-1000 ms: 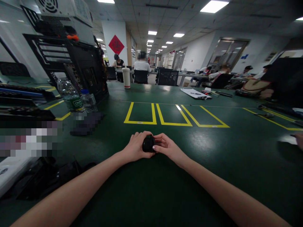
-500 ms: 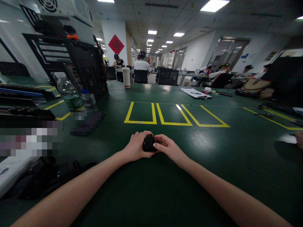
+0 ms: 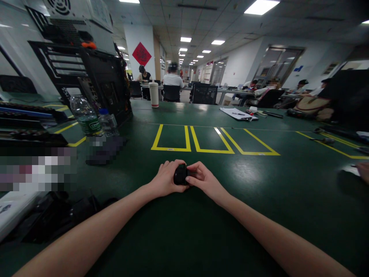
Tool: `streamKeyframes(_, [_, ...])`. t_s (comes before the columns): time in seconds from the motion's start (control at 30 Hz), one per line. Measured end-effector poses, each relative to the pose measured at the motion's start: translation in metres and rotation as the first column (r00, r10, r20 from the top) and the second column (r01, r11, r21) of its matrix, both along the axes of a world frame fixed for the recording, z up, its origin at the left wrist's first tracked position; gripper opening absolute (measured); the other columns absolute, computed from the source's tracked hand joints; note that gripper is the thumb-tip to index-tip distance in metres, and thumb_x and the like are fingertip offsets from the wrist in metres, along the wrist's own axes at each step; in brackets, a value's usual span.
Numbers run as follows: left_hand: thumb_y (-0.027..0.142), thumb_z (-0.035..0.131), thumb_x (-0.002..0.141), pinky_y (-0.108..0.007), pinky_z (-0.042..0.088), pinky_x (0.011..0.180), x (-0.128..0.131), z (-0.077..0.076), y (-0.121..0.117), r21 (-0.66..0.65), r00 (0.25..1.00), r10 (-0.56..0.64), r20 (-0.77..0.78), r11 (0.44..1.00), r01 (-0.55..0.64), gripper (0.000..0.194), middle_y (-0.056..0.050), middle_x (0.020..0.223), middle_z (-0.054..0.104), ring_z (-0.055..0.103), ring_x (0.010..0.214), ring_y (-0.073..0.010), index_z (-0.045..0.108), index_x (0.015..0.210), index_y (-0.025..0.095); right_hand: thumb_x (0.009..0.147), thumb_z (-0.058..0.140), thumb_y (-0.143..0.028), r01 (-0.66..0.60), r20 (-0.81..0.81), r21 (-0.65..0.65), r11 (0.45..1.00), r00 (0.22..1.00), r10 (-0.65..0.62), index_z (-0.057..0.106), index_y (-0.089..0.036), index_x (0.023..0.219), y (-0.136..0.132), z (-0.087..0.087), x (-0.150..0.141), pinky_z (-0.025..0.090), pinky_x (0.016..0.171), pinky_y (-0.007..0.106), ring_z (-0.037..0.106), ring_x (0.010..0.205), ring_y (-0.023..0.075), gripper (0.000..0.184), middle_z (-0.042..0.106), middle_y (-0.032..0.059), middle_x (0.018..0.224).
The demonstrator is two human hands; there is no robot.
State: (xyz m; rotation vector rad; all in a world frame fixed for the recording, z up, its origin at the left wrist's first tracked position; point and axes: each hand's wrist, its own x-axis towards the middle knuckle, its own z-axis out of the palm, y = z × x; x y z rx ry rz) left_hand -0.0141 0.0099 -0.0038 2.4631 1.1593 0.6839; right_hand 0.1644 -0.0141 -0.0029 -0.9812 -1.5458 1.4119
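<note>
Between both hands is a small, glossy, rounded black object [image 3: 180, 175], close to the green tabletop; its exact kind does not show. My left hand [image 3: 167, 177] wraps around it from the left, with the thumb below and fingers over the top. At its right side, my right hand [image 3: 202, 177] has thumb and fingertips closed against the edge. Whether a smaller part sits between those right fingertips is hidden.
Yellow tape frames [image 3: 171, 149] mark the green table [image 3: 184, 234] beyond my hands. Bottles [image 3: 83, 113] and an open computer case [image 3: 106, 84] stand left. Farther off are a white cup [image 3: 153, 95] and a clipboard [image 3: 238, 114]. Another person's hand [image 3: 363, 171] shows at far right.
My right hand's fingers have shifted slightly at the black object's right edge. My left hand stays put. The other person's hand at far right has moved a little left.
</note>
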Motion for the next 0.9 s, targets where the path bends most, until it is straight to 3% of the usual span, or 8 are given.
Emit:
streamKeyframes(0.13, [0.042, 0.063, 0.063, -0.034, 0.036, 0.070, -0.0003, 0.0010, -0.0003, 0.002, 1.000, -0.015, -0.001, 1.000, 0.015, 0.058, -0.004, 0.100, 0.049, 0.045, 0.083, -0.0225, 0.036, 0.111, 0.025, 0.072, 0.059, -0.024, -0.013, 0.049, -0.036, 0.999, 0.999, 0.015, 0.046, -0.021, 0.100, 0.0004, 0.0018, 0.0024, 0.042, 0.086, 0.041, 0.053, 0.099, 0.0192, 0.031, 0.052, 0.0046, 0.105])
streamKeyframes(0.3, [0.038, 0.065, 0.062, -0.034, 0.035, 0.071, -0.0013, 0.0018, -0.0007, 0.003, 1.000, -0.016, 0.005, 1.000, 0.016, 0.058, -0.004, 0.099, 0.049, 0.046, 0.083, -0.0221, 0.036, 0.111, 0.025, 0.068, 0.063, -0.017, -0.094, -0.015, -0.017, 0.995, 0.995, 0.094, 0.045, -0.022, 0.097, -0.0001, 0.0029, 0.0053, 0.041, 0.090, 0.039, 0.051, 0.104, 0.0184, 0.034, 0.051, 0.0029, 0.107])
streamKeyframes(0.53, [0.042, 0.065, 0.062, -0.034, 0.035, 0.071, -0.0001, -0.0017, 0.0006, 0.011, 1.000, -0.006, 0.008, 1.000, 0.006, 0.059, -0.003, 0.099, 0.049, 0.045, 0.082, -0.0220, 0.036, 0.111, 0.025, 0.071, 0.060, -0.021, -0.052, -0.050, -0.013, 0.999, 0.997, 0.052, 0.045, -0.021, 0.091, 0.0026, -0.0029, 0.0021, 0.044, 0.084, 0.037, 0.054, 0.098, 0.0177, 0.025, 0.053, 0.0022, 0.102])
streamKeyframes(0.73, [0.041, 0.064, 0.063, -0.034, 0.035, 0.070, -0.0005, 0.0002, -0.0002, 0.003, 1.000, -0.015, 0.011, 1.000, 0.015, 0.058, -0.004, 0.100, 0.049, 0.045, 0.082, -0.0220, 0.036, 0.111, 0.025, 0.072, 0.059, -0.021, -0.061, 0.015, -0.030, 0.998, 0.998, 0.061, 0.045, -0.022, 0.100, 0.0042, -0.0029, 0.0045, 0.042, 0.086, 0.039, 0.053, 0.099, 0.0184, 0.031, 0.052, 0.0035, 0.103])
streamKeyframes(0.9, [0.040, 0.063, 0.063, -0.034, 0.035, 0.071, -0.0012, 0.0018, -0.0008, -0.005, 1.000, -0.029, 0.002, 1.000, 0.029, 0.058, -0.004, 0.100, 0.048, 0.045, 0.084, -0.0220, 0.035, 0.112, 0.025, 0.067, 0.065, -0.018, -0.117, -0.029, -0.012, 0.993, 0.993, 0.117, 0.045, -0.022, 0.097, 0.0033, -0.0014, 0.0066, 0.040, 0.089, 0.039, 0.051, 0.102, 0.0182, 0.036, 0.052, 0.0025, 0.106])
